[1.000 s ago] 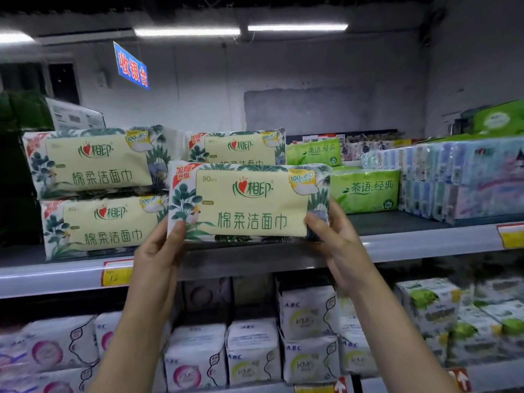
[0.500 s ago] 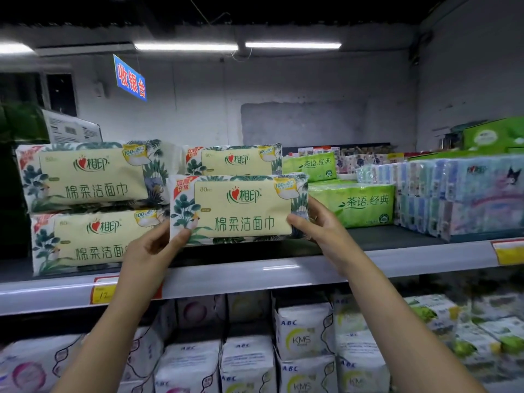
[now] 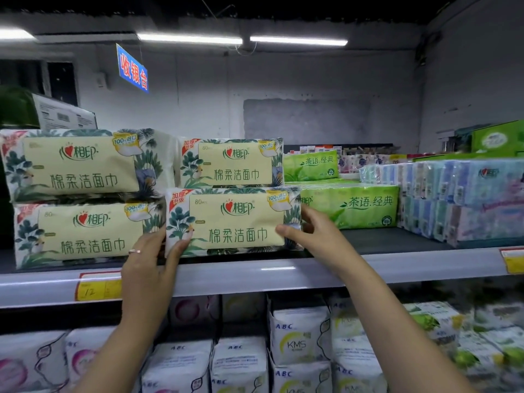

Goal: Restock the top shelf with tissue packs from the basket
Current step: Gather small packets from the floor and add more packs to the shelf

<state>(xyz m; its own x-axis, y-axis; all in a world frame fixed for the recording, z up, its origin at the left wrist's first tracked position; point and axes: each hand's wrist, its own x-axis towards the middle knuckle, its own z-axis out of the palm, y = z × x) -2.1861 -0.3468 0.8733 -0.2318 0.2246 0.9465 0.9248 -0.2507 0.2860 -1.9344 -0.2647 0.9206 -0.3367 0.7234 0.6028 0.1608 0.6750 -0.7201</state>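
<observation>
A cream tissue pack (image 3: 232, 221) with green leaf print and green lettering stands on the top shelf (image 3: 283, 275), near its front edge. My left hand (image 3: 149, 263) holds its lower left corner, thumb on the front face. My right hand (image 3: 314, 236) grips its right end, thumb on the front. Behind it and higher stands a second pack of the same kind (image 3: 231, 163). Two more packs (image 3: 82, 194) are stacked to the left. The basket is out of view.
Green tissue packs (image 3: 351, 205) lie right of the held pack, then blue multipacks (image 3: 465, 199) further right. The lower shelf holds white ABC packs (image 3: 297, 336). A yellow price tag (image 3: 97, 287) sits on the shelf lip. Bare dark shelf (image 3: 382, 239) shows right of my right hand.
Both hands have moved the pack forward and down onto the top shelf; it now rests there, further in and beside the left stack.
</observation>
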